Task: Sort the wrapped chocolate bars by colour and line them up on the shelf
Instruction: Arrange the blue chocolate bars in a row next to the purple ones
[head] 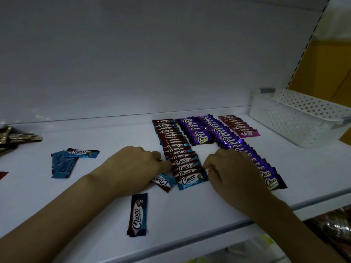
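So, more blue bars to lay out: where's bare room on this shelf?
Free: the wide strip behind the left hand, between the loose blue pair and the blue row; also between the long purple row and the white basket. Crowded: the rows themselves, packed close side by side.

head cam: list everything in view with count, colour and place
blue row: one, overlapping blue-and-brown bars, mid shelf, running back to front
purple rows: two, purple, right of the blue row; the left one is shorter
pink row: one, pink, short, at the back beside the basket
loose blue bars: four, blue-and-brown; two at left, one near the front, one partly under the left hand
gold wrappers: small pile, gold, far left edge
red scrap: one, red, cut off at the left edge
basket: one, white, perforated, back right
shelf: one, white
left hand: fingers curled at the blue row's left edge
right hand: fingers curled at its right edge
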